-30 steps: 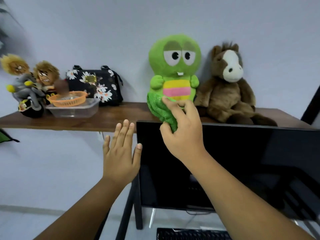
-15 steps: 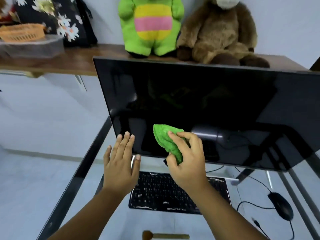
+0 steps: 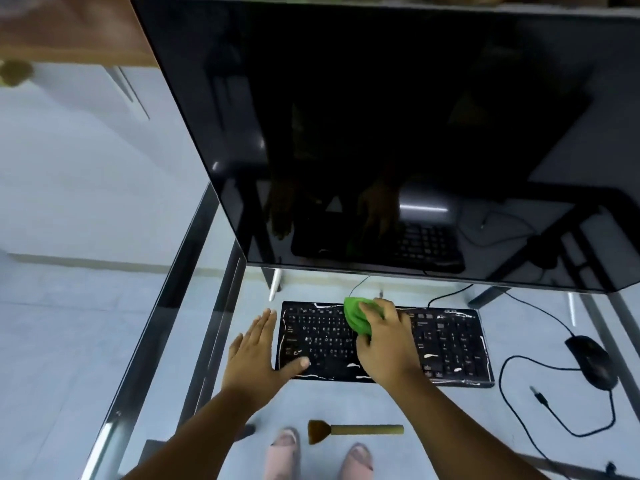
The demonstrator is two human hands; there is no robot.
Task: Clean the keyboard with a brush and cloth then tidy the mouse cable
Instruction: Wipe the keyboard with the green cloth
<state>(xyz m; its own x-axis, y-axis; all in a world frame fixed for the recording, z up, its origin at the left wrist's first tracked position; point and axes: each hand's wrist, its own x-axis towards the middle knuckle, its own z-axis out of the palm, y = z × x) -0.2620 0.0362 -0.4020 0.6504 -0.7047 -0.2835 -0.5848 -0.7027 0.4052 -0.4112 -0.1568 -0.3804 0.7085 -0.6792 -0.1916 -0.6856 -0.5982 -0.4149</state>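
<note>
A glass-topped table (image 3: 194, 306) with a dark metal frame fills the scene, the pale floor showing through it, and a wide dark monitor (image 3: 381, 133) stands at its far side, beyond both hands. Below the screen lies the black keyboard (image 3: 450, 341), streaked and dotted with white marks along its edges and between its keys. The right hand (image 3: 388, 344) is over the middle of it, fingers curled round a bunched green cloth (image 3: 356, 318) that sits on the keys just ahead of the knuckles. The left hand (image 3: 256, 355) is flat and open, fingers straight, lying at the keyboard's left end with the thumb tip on the lower-left keys, apparently steadying it.

To the right of the right hand, well apart, rests the black mouse (image 3: 592, 362); its cable (image 3: 540, 407) sprawls in a loose loop across the glass, the plug end lying free. Nearer the person than both hands lies the brush (image 3: 356, 430), untouched, its bristles pointing left.

Judging by this, the cloth wiping is only starting: the white marks are plentiful across the keyboard. Whether the brushing is done cannot be told, and the mouse cable has yet to be tidied.
</note>
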